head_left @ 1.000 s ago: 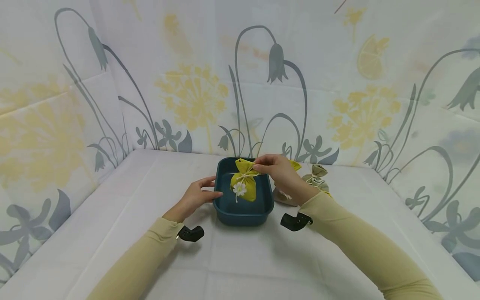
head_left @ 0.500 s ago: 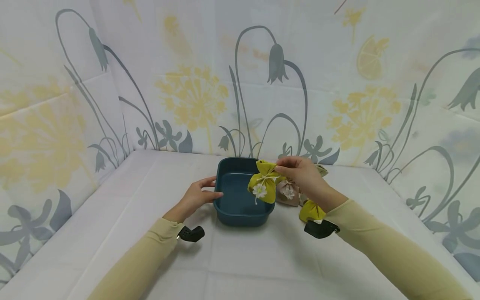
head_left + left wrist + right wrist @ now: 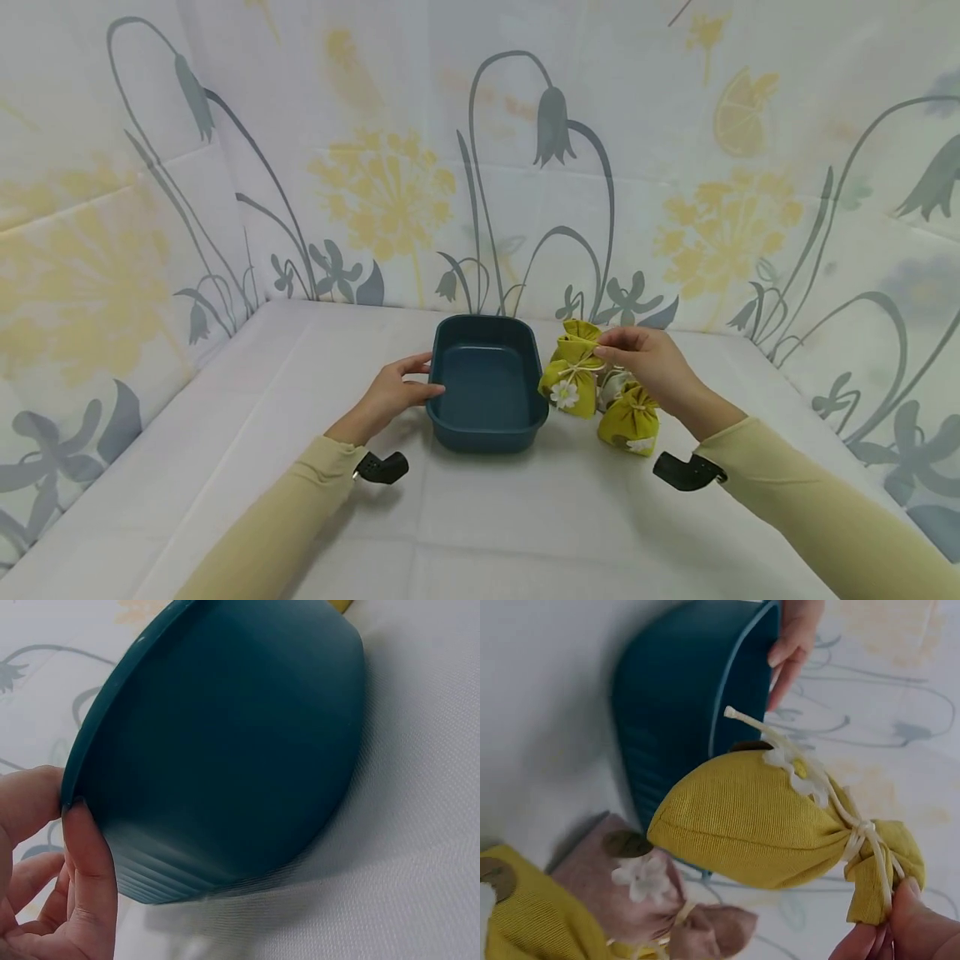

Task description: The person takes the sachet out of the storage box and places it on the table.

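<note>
My left hand (image 3: 386,393) pinches the left rim of a dark teal plastic bin (image 3: 486,439), which stands on the white cloth. In the left wrist view, thumb and finger meet at the bin's edge (image 3: 112,697). My right hand (image 3: 651,365) pinches a yellow drawstring pouch (image 3: 573,392) by its gathered top, just right of the bin. A white flower and a cream cord show on this pouch (image 3: 750,817) in the right wrist view. It hangs over a pink pouch (image 3: 611,874) there, beside another yellow pouch (image 3: 532,915).
Right of the bin, the second yellow pouch (image 3: 628,423) rests on the cloth, with a grey-green pouch (image 3: 612,387) partly hidden behind it. A flower-printed curtain (image 3: 390,167) rises along the back and sides of the table (image 3: 480,517).
My right hand has carried the yellow pouch rightward, from over the bin to above the other pouches. The bin's inside now shows bare. My left hand has stayed on the rim.
</note>
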Demonstrator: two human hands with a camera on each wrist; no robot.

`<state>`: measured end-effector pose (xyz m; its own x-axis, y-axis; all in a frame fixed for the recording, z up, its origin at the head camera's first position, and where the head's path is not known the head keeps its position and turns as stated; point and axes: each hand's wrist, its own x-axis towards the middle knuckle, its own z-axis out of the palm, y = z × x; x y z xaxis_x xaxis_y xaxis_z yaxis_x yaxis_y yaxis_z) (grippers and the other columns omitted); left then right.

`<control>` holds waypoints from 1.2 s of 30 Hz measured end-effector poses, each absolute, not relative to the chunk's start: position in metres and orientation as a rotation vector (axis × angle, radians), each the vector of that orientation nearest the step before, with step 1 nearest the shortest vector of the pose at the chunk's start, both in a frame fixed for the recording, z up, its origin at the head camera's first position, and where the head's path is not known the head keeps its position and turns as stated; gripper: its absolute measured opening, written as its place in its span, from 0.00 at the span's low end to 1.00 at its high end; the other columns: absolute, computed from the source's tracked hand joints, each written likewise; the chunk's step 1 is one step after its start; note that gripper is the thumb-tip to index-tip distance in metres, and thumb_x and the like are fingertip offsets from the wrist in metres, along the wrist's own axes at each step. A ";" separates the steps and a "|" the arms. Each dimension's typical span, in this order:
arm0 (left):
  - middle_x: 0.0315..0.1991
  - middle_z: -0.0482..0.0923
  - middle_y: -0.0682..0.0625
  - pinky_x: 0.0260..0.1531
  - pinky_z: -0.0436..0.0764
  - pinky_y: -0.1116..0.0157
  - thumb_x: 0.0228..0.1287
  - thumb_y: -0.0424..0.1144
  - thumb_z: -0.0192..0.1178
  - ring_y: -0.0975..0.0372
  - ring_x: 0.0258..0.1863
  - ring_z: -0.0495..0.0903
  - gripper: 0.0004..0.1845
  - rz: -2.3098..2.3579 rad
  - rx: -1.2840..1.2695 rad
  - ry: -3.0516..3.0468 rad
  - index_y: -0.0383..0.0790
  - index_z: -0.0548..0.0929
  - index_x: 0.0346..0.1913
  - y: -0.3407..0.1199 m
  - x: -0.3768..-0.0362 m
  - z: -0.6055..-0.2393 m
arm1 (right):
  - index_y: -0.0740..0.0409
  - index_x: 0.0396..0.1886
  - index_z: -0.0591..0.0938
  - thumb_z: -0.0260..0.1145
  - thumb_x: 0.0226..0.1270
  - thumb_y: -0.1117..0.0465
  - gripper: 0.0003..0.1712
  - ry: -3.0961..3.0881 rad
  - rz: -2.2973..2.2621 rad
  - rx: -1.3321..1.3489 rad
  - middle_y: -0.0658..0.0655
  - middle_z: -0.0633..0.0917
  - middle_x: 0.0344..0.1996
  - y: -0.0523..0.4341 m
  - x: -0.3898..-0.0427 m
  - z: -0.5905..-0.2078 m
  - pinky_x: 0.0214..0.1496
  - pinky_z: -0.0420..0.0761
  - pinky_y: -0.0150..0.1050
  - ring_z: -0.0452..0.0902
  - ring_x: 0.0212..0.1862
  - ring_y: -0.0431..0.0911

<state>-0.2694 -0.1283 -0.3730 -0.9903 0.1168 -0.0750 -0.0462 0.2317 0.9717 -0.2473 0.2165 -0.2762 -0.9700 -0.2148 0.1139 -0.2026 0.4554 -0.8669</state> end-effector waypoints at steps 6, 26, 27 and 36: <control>0.60 0.67 0.41 0.42 0.79 0.61 0.55 0.32 0.67 0.56 0.46 0.79 0.37 1.840 0.062 2.382 0.42 0.65 0.68 -0.127 -0.270 -0.372 | 0.68 0.44 0.78 0.63 0.66 0.58 0.17 2.698 -1.545 -0.399 0.51 0.81 0.35 0.232 -0.247 -0.283 0.45 0.74 0.36 0.74 0.41 0.42; 0.59 0.67 0.41 0.41 0.80 0.61 0.54 0.32 0.67 0.57 0.45 0.79 0.36 1.836 0.078 2.368 0.42 0.66 0.68 -0.126 -0.271 -0.371 | 0.69 0.41 0.81 0.65 0.63 0.62 0.13 2.688 -1.488 -0.488 0.57 0.81 0.38 0.250 -0.257 -0.311 0.36 0.78 0.34 0.76 0.35 0.41; 0.60 0.67 0.41 0.41 0.80 0.62 0.54 0.32 0.67 0.57 0.45 0.79 0.36 1.836 0.070 2.368 0.43 0.66 0.67 -0.126 -0.271 -0.371 | 0.69 0.41 0.81 0.65 0.63 0.62 0.13 2.695 -1.476 -0.484 0.57 0.81 0.38 0.250 -0.258 -0.312 0.36 0.78 0.34 0.76 0.35 0.42; 0.60 0.68 0.41 0.42 0.79 0.61 0.54 0.33 0.68 0.56 0.47 0.78 0.36 1.836 0.054 2.380 0.43 0.66 0.67 -0.126 -0.270 -0.371 | 0.67 0.38 0.83 0.65 0.61 0.66 0.08 2.712 -1.407 -0.569 0.60 0.81 0.40 0.247 -0.268 -0.322 0.38 0.78 0.34 0.76 0.38 0.45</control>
<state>-0.2702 -0.1256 -0.3711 -0.9902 0.1106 -0.0850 -0.0541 0.2568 0.9650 -0.2678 0.2470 -0.3223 -0.9324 -0.3348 0.1364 -0.3044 0.5234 -0.7959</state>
